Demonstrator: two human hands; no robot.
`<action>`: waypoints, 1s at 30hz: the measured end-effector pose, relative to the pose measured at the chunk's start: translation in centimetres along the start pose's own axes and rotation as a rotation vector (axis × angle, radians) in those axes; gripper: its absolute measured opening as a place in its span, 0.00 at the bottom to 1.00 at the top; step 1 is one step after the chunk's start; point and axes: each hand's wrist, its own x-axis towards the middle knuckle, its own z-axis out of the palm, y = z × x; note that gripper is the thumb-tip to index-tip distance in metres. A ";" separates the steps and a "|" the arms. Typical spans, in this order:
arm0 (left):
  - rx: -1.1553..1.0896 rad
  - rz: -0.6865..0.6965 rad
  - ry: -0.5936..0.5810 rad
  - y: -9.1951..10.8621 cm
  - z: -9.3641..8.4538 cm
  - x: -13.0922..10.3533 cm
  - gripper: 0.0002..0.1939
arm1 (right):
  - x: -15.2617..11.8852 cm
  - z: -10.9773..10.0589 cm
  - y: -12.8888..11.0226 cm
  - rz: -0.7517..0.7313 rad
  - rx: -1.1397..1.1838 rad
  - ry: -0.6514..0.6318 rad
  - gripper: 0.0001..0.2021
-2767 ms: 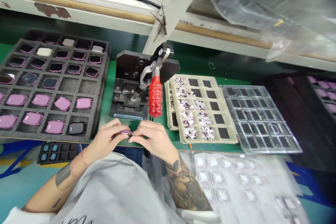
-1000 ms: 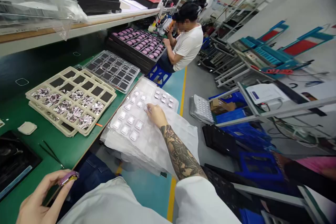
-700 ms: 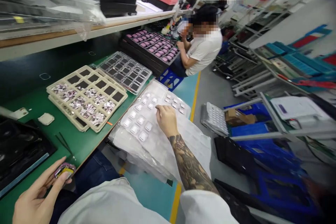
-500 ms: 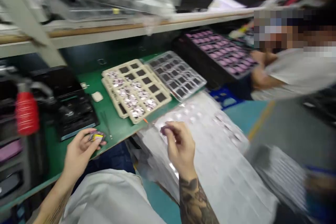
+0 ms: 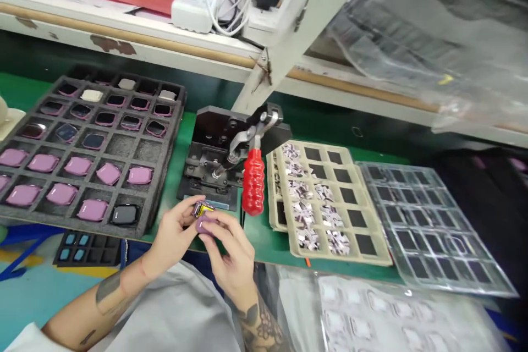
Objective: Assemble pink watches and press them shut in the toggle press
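My left hand [image 5: 175, 234] is closed on a small watch case [image 5: 201, 209] with a yellow part showing inside it. Pinched between the fingers of my right hand [image 5: 233, 256] is a purple cover [image 5: 204, 224], held right against the near side of the case. Both hands are together at the front edge of the green bench, just below a black clamp press [image 5: 212, 170] with a red handle [image 5: 253, 184].
To the left, a dark foam tray [image 5: 163, 176] holds purple and dark watch parts. Right of the press are a beige tray [image 5: 383, 256] of small shiny pieces and a clear tray [image 5: 457, 286]. Bubble-like packing [image 5: 388, 330] lies at the lower right. A shelf edge [image 5: 165, 63] crosses above.
The view has swung left. My right hand has come from over the packing sheet to my left hand, bringing the purple cover against the watch case.
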 end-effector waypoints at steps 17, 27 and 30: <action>-0.037 0.075 -0.109 2.0 0.3 0.1 0.19 | 1.3 0.8 2.2 0.239 0.238 0.108 0.06; 0.198 0.300 -0.028 1.5 -0.7 0.0 0.14 | 3.1 -1.1 0.4 0.029 -0.103 0.142 0.08; -0.023 0.069 -0.012 1.0 -0.2 -0.1 0.20 | 7.3 -3.0 0.1 -0.336 -0.338 0.384 0.22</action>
